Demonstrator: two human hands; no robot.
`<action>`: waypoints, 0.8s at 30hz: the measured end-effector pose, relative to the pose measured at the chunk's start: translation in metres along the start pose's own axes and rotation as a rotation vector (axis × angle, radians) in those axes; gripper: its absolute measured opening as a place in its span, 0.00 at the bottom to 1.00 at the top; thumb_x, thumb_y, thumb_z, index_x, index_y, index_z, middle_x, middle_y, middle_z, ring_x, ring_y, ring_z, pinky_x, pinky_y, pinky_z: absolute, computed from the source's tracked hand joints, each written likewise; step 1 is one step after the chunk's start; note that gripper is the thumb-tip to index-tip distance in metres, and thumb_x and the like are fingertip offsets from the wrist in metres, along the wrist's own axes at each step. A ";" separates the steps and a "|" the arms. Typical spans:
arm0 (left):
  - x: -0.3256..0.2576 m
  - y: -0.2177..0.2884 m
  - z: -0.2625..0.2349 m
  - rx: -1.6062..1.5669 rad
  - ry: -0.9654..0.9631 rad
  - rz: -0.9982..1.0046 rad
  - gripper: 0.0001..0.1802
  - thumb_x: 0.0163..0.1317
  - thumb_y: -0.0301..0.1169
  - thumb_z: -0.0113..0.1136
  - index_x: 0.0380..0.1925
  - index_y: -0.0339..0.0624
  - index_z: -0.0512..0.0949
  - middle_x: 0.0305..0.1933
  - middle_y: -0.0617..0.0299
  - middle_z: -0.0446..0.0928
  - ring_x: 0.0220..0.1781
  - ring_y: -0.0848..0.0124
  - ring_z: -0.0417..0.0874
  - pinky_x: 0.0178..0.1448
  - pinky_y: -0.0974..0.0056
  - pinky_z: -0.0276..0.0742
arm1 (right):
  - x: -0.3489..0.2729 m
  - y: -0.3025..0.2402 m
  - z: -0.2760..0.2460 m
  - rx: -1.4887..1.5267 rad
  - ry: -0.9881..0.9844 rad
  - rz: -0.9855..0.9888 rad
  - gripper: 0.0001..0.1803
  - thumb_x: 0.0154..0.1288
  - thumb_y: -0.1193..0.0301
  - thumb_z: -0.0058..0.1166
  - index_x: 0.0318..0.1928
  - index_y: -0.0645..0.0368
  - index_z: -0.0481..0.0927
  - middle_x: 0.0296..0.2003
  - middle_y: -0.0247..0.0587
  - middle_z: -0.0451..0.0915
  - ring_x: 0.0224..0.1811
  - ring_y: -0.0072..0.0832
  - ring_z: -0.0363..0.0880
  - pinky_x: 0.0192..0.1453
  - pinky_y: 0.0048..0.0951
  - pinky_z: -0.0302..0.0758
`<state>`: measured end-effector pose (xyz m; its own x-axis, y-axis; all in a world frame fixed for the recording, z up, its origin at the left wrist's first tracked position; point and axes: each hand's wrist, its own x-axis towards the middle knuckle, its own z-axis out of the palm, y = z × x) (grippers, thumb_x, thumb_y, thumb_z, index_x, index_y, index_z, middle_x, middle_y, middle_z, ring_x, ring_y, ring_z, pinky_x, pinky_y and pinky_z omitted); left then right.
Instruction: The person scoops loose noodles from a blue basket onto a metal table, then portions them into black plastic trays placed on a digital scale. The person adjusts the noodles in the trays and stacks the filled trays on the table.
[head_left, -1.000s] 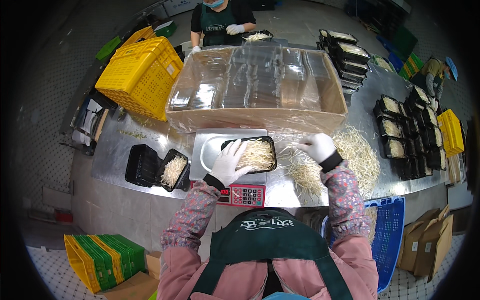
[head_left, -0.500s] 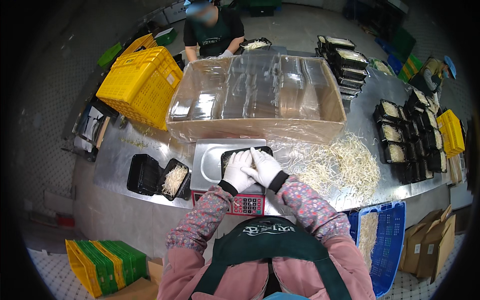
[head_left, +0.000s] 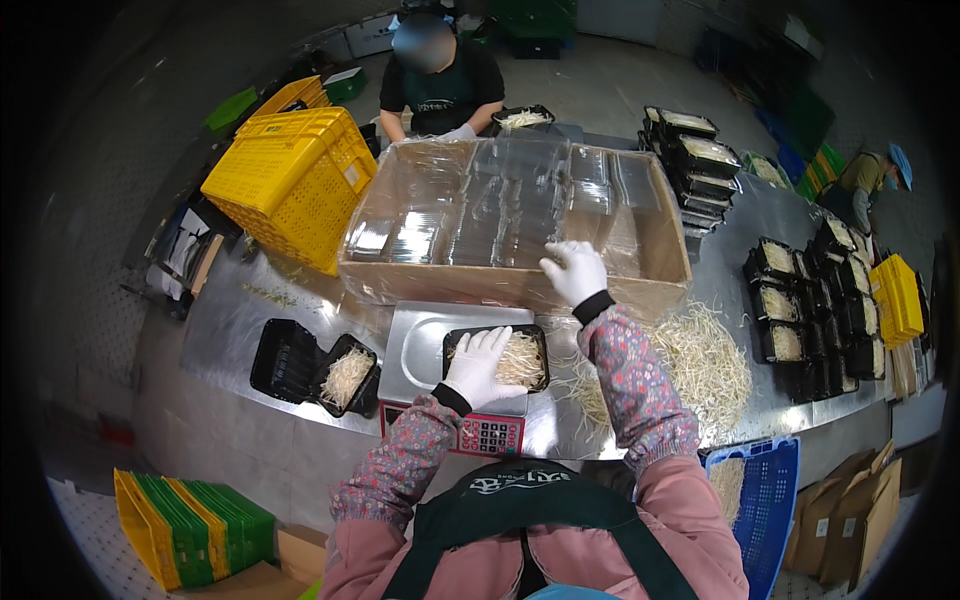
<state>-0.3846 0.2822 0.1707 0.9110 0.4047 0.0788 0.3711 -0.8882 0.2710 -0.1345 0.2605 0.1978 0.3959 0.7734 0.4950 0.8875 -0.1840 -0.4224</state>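
Our white-gloved right hand point(head_left: 574, 270) has moved forward, half-open and empty, to the brown cardboard box point(head_left: 470, 284); beneath our left hand point(head_left: 482, 368), outspread without gripping, lies a black rectangular plastic tray point(head_left: 545, 348) of pale sprouts point(head_left: 522, 362).

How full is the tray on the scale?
Not empty: pale sprouts fill the right side of the tray. The left hand hides part, so I can't tell there.

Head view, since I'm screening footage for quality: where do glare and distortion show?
Head view: glare whitens some clear plastic in the box and the table just right of the scale; head view, toward the rim: the table's near edge bows, corners go black.
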 end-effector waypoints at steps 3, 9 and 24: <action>-0.006 0.003 -0.006 -0.043 0.091 -0.007 0.53 0.45 0.60 0.66 0.65 0.38 0.62 0.68 0.47 0.61 0.71 0.51 0.57 0.72 0.42 0.47 | 0.037 0.038 0.030 -0.172 0.095 0.023 0.18 0.56 0.59 0.60 0.46 0.49 0.83 0.49 0.37 0.79 0.57 0.38 0.71 0.57 0.42 0.68; -0.026 0.002 -0.016 -0.312 0.468 -0.065 0.32 0.50 0.37 0.69 0.56 0.40 0.73 0.64 0.49 0.66 0.69 0.52 0.61 0.71 0.51 0.56 | 0.065 0.057 0.068 -0.276 -0.077 -0.123 0.09 0.55 0.63 0.59 0.36 0.47 0.85 0.45 0.31 0.80 0.56 0.35 0.70 0.56 0.39 0.68; -0.024 -0.042 -0.063 -2.121 0.296 -0.514 0.57 0.60 0.72 0.32 0.71 0.34 0.34 0.68 0.38 0.60 0.57 0.53 0.77 0.48 0.53 0.81 | -0.024 -0.064 -0.029 0.711 -0.318 -0.395 0.04 0.62 0.72 0.56 0.34 0.59 0.77 0.37 0.41 0.79 0.44 0.39 0.75 0.51 0.37 0.71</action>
<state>-0.4335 0.3231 0.2180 0.7041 0.6541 -0.2762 -0.3733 0.6720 0.6396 -0.1939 0.2355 0.2347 -0.0882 0.8526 0.5151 0.5463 0.4738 -0.6907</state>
